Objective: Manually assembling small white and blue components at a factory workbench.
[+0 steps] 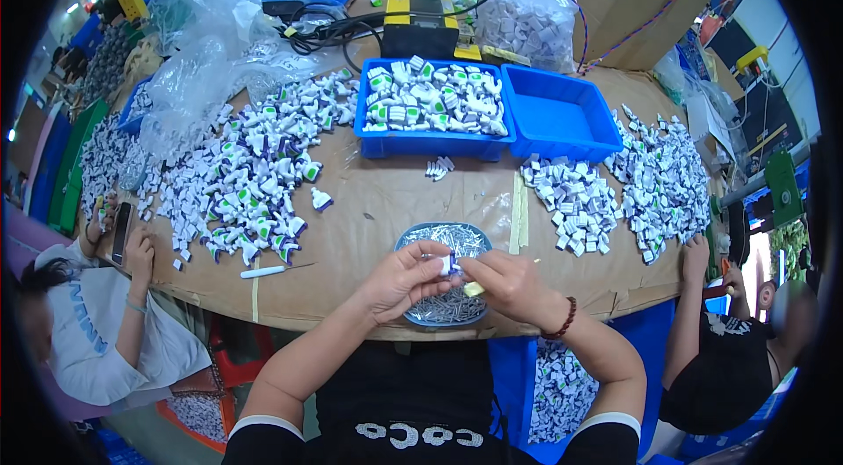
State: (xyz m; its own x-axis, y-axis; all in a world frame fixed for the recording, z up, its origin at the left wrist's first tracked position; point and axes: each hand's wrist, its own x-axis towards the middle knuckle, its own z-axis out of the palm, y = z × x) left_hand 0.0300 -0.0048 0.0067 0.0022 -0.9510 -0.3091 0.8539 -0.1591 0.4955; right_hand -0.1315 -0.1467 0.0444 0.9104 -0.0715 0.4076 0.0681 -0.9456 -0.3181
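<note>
Between thumb and fingertips, my left hand pinches a small white and purple plastic part. Close against it, my right hand is closed, its fingertips meeting at the part's right side. A pale yellow handle-like piece shows under those fingers; what it belongs to is hidden. Both hands are over an oval blue-grey tray holding many small silvery metal pins or screws. On the table to the left lies a white-handled tool with a thin metal shaft.
Behind stand a full blue bin of white and green parts and an empty blue bin. Heaps of parts lie left and right. Black cables cross the back. People sit at both sides, one holding a phone.
</note>
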